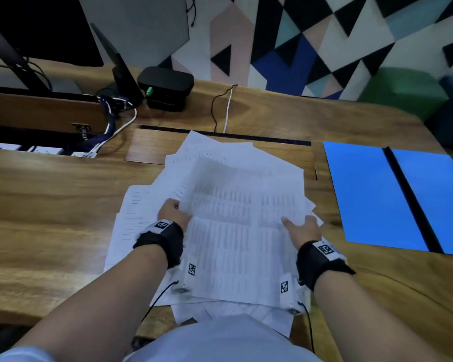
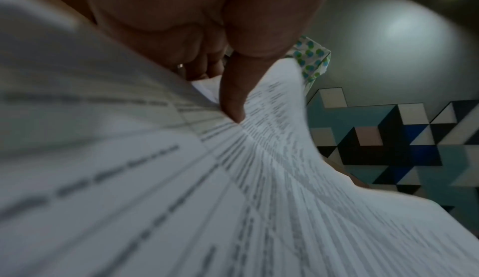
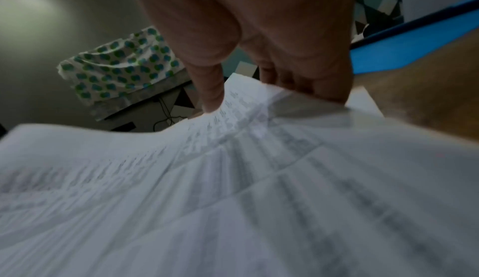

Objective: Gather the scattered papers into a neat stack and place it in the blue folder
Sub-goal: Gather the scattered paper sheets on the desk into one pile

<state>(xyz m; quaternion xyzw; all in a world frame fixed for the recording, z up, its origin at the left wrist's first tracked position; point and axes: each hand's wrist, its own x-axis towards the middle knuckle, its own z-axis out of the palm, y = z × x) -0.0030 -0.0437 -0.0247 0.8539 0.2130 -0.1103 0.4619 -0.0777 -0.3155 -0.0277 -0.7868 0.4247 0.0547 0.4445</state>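
White printed papers (image 1: pixel 233 231) lie fanned out in a loose pile at the middle of the wooden desk (image 1: pixel 50 205). My left hand (image 1: pixel 177 206) pinches the left edge of the top sheets, thumb on top (image 2: pixel 232 101) and fingers underneath. On the right edge my right hand (image 1: pixel 298 223) grips the same sheets, its thumb (image 3: pixel 211 90) pressing on the print. The held papers (image 2: pixel 259 199) curve upward between the two hands and look blurred. The blue folder (image 1: pixel 364 192) lies open and flat to the right, also visible as a blue strip (image 3: pixel 401 49) past my right hand.
A black box (image 1: pixel 165 82), cables (image 1: pixel 220 108) and a cable slot (image 1: pixel 225 135) sit behind the papers. Power sockets and wiring (image 1: pixel 37 150) fill a recess at the left. A patterned wall stands behind the desk. Several sheets overhang the desk's near edge.
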